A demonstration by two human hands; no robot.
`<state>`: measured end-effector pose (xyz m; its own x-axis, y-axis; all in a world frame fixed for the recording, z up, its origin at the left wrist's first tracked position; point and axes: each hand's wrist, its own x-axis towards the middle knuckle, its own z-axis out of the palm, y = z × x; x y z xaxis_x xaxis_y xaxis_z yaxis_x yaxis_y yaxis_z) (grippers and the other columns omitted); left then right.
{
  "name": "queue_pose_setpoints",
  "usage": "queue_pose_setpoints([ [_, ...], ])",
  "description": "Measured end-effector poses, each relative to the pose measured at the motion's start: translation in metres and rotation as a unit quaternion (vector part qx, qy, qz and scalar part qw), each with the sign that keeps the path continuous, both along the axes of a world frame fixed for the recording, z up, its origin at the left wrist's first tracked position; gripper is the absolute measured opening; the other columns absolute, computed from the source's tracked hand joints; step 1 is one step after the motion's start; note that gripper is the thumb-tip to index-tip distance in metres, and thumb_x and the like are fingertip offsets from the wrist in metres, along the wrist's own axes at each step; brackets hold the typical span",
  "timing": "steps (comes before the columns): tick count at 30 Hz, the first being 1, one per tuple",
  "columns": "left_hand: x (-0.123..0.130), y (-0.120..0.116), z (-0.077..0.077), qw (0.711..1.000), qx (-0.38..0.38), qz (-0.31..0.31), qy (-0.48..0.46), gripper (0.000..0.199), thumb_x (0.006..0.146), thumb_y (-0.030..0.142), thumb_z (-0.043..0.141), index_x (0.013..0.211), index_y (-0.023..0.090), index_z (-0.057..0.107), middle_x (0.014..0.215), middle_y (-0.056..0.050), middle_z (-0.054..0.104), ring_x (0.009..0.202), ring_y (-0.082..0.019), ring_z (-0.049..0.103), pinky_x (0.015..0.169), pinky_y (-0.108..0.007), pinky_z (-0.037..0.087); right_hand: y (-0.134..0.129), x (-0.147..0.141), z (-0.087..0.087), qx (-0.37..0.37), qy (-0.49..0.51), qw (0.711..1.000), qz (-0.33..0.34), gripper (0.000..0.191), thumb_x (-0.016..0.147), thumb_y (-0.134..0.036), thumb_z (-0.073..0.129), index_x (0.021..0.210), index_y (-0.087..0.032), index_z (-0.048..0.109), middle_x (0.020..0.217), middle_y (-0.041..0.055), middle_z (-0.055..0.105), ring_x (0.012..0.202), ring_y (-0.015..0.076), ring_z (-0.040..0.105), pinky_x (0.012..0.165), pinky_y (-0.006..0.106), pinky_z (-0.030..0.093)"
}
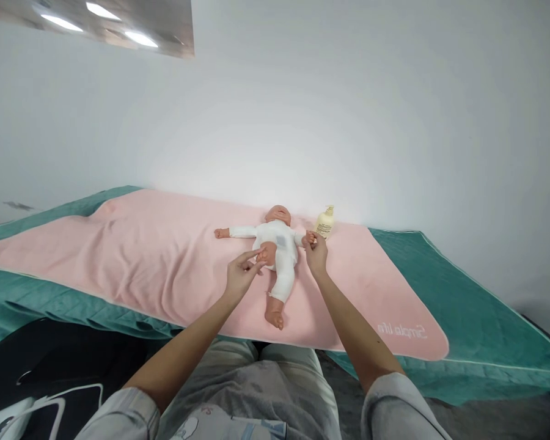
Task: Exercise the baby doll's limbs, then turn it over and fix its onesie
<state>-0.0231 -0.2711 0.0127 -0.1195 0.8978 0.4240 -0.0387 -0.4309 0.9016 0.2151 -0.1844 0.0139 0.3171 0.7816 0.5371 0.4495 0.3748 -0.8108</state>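
A baby doll with a white cloth body lies on its back on a pink blanket, its head toward the wall. One leg stretches toward me; the other is folded up over the belly. My left hand has thumb and fingertips closed at the foot of the folded leg. My right hand pinches the doll's small hand on the right side. Just behind my right hand stands a pale yellow pump bottle.
The blanket lies over a green quilted cover against a white wall. A black surface with a white device and cable is at the lower left. A glossy panel hangs at the upper left.
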Motion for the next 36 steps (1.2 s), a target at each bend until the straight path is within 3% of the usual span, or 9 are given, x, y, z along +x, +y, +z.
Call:
queue_pose_setpoints([
  [3,0.012,0.021,0.013,0.999,-0.005,0.002,-0.039,0.042,0.072,0.036,0.074,0.108,0.015,0.068,0.107,-0.011,0.071,0.053,-0.012,0.064,0.052,-0.025,0.051,-0.004,-0.026,0.002,0.030,-0.086,0.994,0.051,0.036,0.085,-0.022,0.052,0.120,-0.020,0.058,0.116,0.0086,0.057,0.094,0.0183,0.060,0.086,0.034,0.051],
  [7,0.022,0.040,0.025,0.997,-0.007,0.005,-0.071,0.043,0.072,0.035,0.073,0.109,0.012,0.067,0.110,-0.013,0.070,0.055,-0.012,0.064,0.052,-0.025,0.052,-0.007,-0.047,-0.005,0.032,-0.176,0.977,0.115,0.037,0.082,-0.014,0.050,0.116,-0.024,0.061,0.112,0.0065,0.059,0.099,0.0201,0.059,0.089,0.035,0.051],
  [15,0.016,0.033,0.023,0.997,-0.014,-0.024,-0.068,0.045,0.069,0.036,0.076,0.107,0.013,0.068,0.111,-0.013,0.069,0.056,-0.012,0.064,0.054,-0.026,0.053,-0.004,-0.035,-0.007,0.034,-0.183,0.978,0.098,0.038,0.082,-0.015,0.049,0.117,-0.023,0.061,0.114,0.0077,0.059,0.098,0.0198,0.059,0.087,0.035,0.051],
  [18,0.003,0.012,0.013,0.998,-0.021,-0.048,-0.044,0.043,0.066,0.035,0.079,0.103,0.014,0.069,0.100,-0.010,0.072,0.052,-0.011,0.061,0.055,-0.027,0.053,-0.001,-0.012,-0.003,0.027,-0.140,0.988,0.054,0.036,0.084,-0.023,0.050,0.119,-0.019,0.060,0.112,0.0096,0.060,0.088,0.0185,0.061,0.080,0.033,0.052],
  [21,-0.012,-0.016,0.002,0.997,-0.033,-0.069,0.000,0.038,0.063,0.031,0.081,0.097,0.014,0.073,0.061,-0.001,0.068,0.049,-0.013,0.060,0.052,-0.025,0.050,-0.001,0.018,-0.002,0.005,-0.085,0.996,0.003,0.041,0.084,-0.031,0.052,0.122,-0.017,0.056,0.110,0.0103,0.062,0.078,0.0165,0.061,0.077,0.034,0.052],
  [23,-0.021,-0.035,-0.008,0.996,-0.040,-0.075,0.028,0.036,0.062,0.028,0.081,0.095,0.015,0.075,0.049,0.002,0.059,0.048,-0.014,0.058,0.049,-0.023,0.048,-0.002,0.040,-0.003,-0.015,-0.053,0.998,-0.025,0.043,0.083,-0.032,0.054,0.123,-0.017,0.055,0.107,0.0091,0.064,0.074,0.0156,0.061,0.077,0.035,0.051],
  [28,-0.039,-0.065,-0.043,0.992,-0.033,-0.060,0.109,0.030,0.066,0.032,0.078,0.093,0.017,0.076,0.058,0.001,0.063,0.049,-0.011,0.054,0.050,-0.022,0.049,-0.010,0.076,-0.016,-0.066,0.034,0.994,-0.074,0.043,0.083,-0.033,0.064,0.121,-0.016,0.054,0.106,0.0067,0.063,0.075,0.0144,0.063,0.073,0.031,0.053],
  [33,-0.042,-0.072,-0.080,0.988,-0.025,-0.061,0.137,0.028,0.073,0.035,0.071,0.095,0.018,0.076,0.068,-0.003,0.070,0.050,-0.012,0.056,0.050,-0.023,0.050,-0.011,0.090,-0.031,-0.129,0.121,0.979,-0.101,0.028,0.092,-0.033,0.058,0.112,-0.014,0.056,0.101,0.0053,0.062,0.080,0.0140,0.063,0.070,0.030,0.055],
  [36,-0.037,-0.075,-0.091,0.991,-0.025,-0.064,0.118,0.026,0.075,0.034,0.070,0.095,0.018,0.075,0.085,-0.006,0.075,0.051,-0.012,0.058,0.052,-0.024,0.053,-0.011,0.095,-0.037,-0.174,0.141,0.969,-0.105,0.023,0.092,-0.034,0.059,0.100,-0.013,0.060,0.091,0.0026,0.063,0.075,0.0127,0.062,0.068,0.029,0.054],
])
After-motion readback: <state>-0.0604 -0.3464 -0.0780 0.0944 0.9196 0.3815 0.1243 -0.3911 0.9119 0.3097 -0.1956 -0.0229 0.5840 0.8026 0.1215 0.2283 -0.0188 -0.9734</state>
